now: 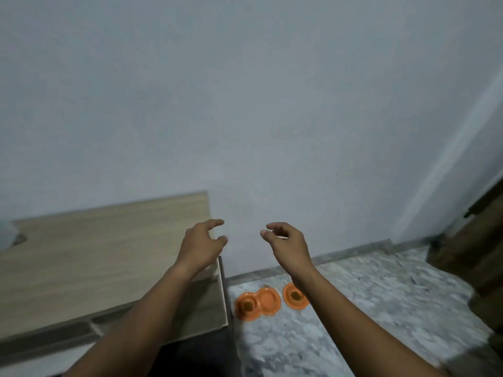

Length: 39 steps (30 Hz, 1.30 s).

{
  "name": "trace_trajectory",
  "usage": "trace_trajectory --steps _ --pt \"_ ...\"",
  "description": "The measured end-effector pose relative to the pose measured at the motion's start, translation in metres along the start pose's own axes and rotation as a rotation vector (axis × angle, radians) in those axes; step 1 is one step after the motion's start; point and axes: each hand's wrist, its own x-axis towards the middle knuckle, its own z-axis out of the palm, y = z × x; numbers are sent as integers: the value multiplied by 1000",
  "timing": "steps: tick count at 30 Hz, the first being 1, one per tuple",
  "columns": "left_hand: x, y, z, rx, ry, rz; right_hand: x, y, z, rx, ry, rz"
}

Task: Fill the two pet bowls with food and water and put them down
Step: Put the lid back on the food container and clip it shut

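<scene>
While both hands hover empty, both bowls sit on the floor, so this reads as the tail end of the task: the put-down looks done. Left to right:

- table point(81, 268): light wood-grain top; pale blurred object point(6, 232) at its far left edge, can't identify
- left hand point(201, 246): above the table's right end, fingers loosely curled, holding nothing
- orange double bowl point(258, 302): on the marble floor point(381, 308), just beside the table's side panel. Left well has brown food; right well shows plain orange, so water or dry, cannot tell
- right hand point(287, 244): same loose curl, holding nothing, well above the bowls
- second orange bowl point(286, 295): near the first, small gap between them. The right forearm covers part of it; the visible well has brown food and the rest is hidden
- dark brown wooden piece point(468, 254): far right, door or furniture, too blurred to say

Next move, my read: check the water wells. If dry, lift a bowl level by both ends so the food doesn't spill, fill it, then set it back. If filled, nothing is left but to pull the hands away

Writing: none readable. No brand or label visible on the bowls or table, and the frame is motion-blurred
</scene>
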Motion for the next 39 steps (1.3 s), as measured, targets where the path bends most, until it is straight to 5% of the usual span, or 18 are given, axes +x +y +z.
trace_trajectory --steps 10,22,39 --pt "-119 -112 -222 90 119 -8 -146 -81 184 -74 -190 -165" --pt "-175 -365 -458 123 125 -154 -254 -113 519 -90 -364 -129" --pt "-132 -637 -590 127 256 -584 -236 -69 847 -317 -606 53"
